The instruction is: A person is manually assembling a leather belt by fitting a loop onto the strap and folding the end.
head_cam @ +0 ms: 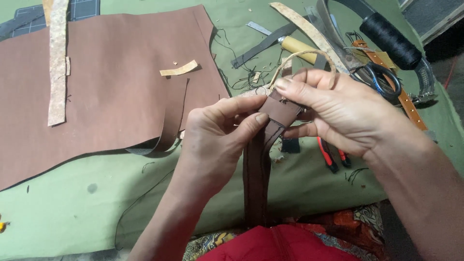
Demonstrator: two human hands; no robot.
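The brown strap (258, 164) is pinched at its folded end by left hand (217, 140) and right hand (338, 113), above the table's near edge.

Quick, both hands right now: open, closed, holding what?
Left hand: closed, pinching the brown leather strap near its folded end.
Right hand: closed on the same strap's folded end.

2 hands (212, 140), 1 strap (256, 183), 1 scissors (382, 79)
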